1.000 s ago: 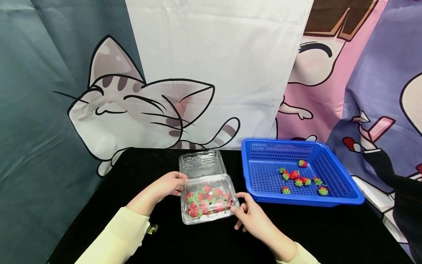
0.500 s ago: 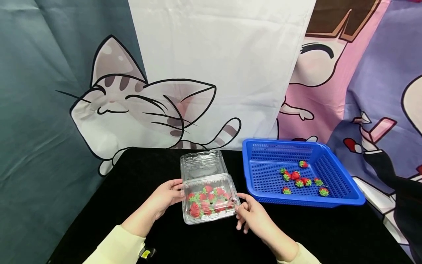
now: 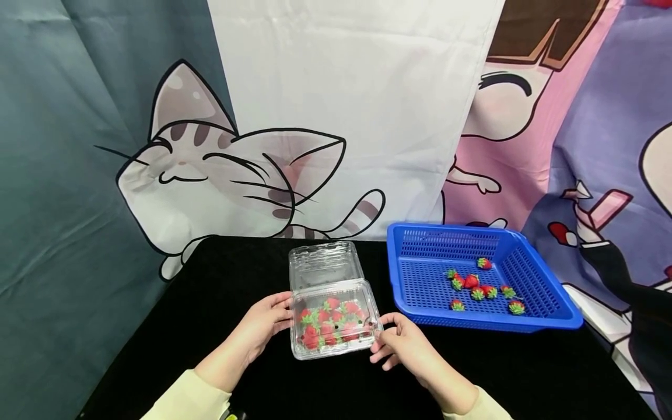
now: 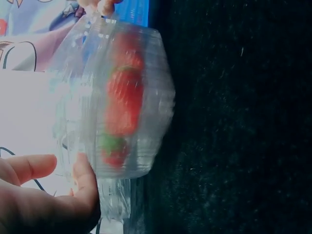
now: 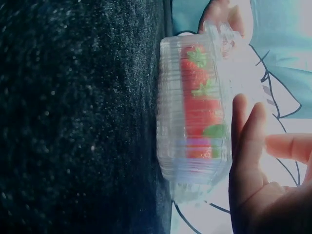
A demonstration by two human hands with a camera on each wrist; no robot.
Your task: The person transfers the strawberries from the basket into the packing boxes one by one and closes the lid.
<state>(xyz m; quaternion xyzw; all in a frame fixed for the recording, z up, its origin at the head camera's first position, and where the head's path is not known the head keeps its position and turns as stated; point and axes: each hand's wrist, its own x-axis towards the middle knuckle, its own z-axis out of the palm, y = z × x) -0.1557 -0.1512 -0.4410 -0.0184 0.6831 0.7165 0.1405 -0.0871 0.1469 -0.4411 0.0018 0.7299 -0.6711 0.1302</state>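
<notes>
A clear plastic clamshell box point(image 3: 336, 289) stands on the black cloth, its flap point(image 3: 325, 265) tipped away at the back. Several strawberries point(image 3: 328, 332) lie in its front half, seen through the clear plastic. My left hand point(image 3: 257, 329) is at the box's left side, fingertips at the wall; in the left wrist view its thumb and fingers stand apart. At the front right corner is my right hand point(image 3: 406, 347), thumb and forefinger close to the rim. The right wrist view shows its fingers fairly straight beside the box, with a gap to the thumb.
A blue perforated basket point(image 3: 485, 322) stands to the right of the box with several strawberries point(image 3: 471, 281) scattered inside. Black cloth point(image 3: 231, 274) covers the table. A printed curtain point(image 3: 325, 87) hangs close behind the table's back edge.
My left hand has let its thumb off the rim and slid down along the left side. My right hand stays by the front right corner. The box has hardly moved.
</notes>
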